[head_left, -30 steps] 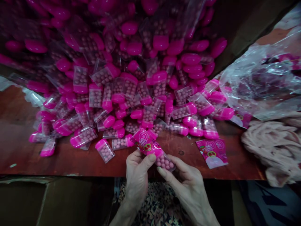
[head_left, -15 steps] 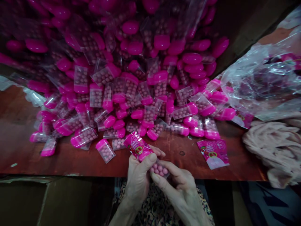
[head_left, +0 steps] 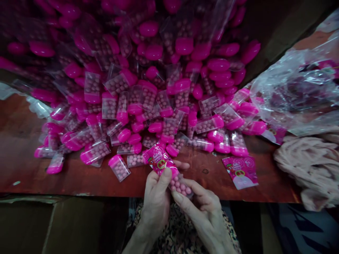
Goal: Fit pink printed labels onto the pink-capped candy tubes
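While the person's left hand (head_left: 156, 203) pinches a glossy pink printed wrapper (head_left: 159, 159) between thumb and fingers, the right hand (head_left: 202, 211) closes narrowly around the clear, bead-filled end of a pink-capped packet (head_left: 180, 186), just above the table's near edge. The wrapper sits over the packet's capped end, so the two hands meet around it. Swirls and a round red-and-green emblem show on the wrapper, but its lettering is too blurred to read. A matching wrapper (head_left: 240, 172) lies flat on the reddish wooden table (head_left: 21, 148) to the right, its print equally unreadable. Beyond the hands, a heap of pink-capped packets (head_left: 148, 106) spreads across the table and up to a crumpled plastic bag (head_left: 293, 95). A pale pink cloth (head_left: 304, 165) lies bunched just below that bag.
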A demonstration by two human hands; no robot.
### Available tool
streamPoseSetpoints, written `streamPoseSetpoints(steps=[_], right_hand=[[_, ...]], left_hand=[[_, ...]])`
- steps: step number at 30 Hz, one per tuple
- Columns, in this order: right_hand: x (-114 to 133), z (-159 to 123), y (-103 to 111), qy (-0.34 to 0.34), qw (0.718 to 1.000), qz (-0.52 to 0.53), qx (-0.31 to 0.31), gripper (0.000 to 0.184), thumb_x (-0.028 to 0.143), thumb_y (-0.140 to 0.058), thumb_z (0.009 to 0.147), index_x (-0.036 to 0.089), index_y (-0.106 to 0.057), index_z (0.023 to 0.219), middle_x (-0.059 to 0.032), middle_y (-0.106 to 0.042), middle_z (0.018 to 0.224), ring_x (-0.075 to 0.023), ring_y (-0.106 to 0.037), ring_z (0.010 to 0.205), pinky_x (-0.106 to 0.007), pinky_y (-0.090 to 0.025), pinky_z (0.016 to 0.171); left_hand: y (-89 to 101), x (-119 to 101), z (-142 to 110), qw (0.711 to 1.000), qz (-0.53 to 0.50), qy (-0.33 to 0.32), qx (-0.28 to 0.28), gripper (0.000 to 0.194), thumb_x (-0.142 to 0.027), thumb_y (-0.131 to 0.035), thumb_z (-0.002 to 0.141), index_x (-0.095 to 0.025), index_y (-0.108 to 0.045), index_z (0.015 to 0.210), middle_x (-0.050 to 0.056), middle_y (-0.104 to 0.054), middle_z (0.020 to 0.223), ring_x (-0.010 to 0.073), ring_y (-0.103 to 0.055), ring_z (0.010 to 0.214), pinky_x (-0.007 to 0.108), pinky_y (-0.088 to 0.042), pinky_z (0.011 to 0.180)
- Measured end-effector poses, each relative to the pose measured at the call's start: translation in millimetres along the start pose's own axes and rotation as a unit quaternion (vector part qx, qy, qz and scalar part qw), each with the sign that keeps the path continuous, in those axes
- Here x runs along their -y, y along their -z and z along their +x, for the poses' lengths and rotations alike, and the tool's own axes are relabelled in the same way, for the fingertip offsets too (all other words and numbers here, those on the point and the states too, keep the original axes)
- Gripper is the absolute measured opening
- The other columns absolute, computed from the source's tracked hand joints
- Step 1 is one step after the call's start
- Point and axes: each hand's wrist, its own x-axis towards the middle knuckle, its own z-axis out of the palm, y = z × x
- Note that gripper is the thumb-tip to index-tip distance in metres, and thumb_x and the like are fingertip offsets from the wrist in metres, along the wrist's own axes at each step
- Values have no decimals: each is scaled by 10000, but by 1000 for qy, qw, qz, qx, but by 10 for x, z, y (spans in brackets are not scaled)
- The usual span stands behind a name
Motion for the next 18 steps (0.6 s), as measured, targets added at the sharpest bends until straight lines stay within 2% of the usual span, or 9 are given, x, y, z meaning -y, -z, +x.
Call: streamPoseSetpoints(steps=[3, 7, 10, 18], right_hand=[[-24, -21, -8, -13, 1000, -9, -9, 214, 344, -633, 811, 188, -710, 936, 19, -646, 615, -98, -564, 495, -165, -473, 463], [-42, -69, -26, -21, 999, 21, -19, 229, 339, -632, 817, 201, -700, 987, -3, -706, 760, -135, -664, 649, -186, -541, 606], [-48, -84, -43, -7, 999, 31, -25, 209, 323, -628, 821, 205, -697, 979, -2, -718, 774, -135, -675, 648, -174, -546, 595], [-81, -128, -63, 32, 997, -25, -69, 222, 314, -631, 815, 240, -697, 1013, 7, -735, 798, -137, -693, 670, -161, -547, 628]], left_hand=[[-29, 12, -4, 1000, -1, 17, 3, 174, -301, -607, 827, -159, -706, 847, 81, -729, 860, 151, -656, 657, 263, -525, 632], [-41, 43, -28, 999, -8, 29, 29, 178, -295, -609, 825, -151, -713, 818, 84, -732, 824, 149, -659, 651, 252, -524, 633], [-40, 43, -33, 999, -16, 40, 33, 180, -305, -630, 808, -144, -711, 804, 87, -732, 791, 155, -658, 646, 251, -521, 622], [-67, 104, -135, 999, 11, 39, -31, 182, -314, -618, 822, -147, -688, 845, 82, -735, 842, 159, -666, 731, 247, -510, 667]])
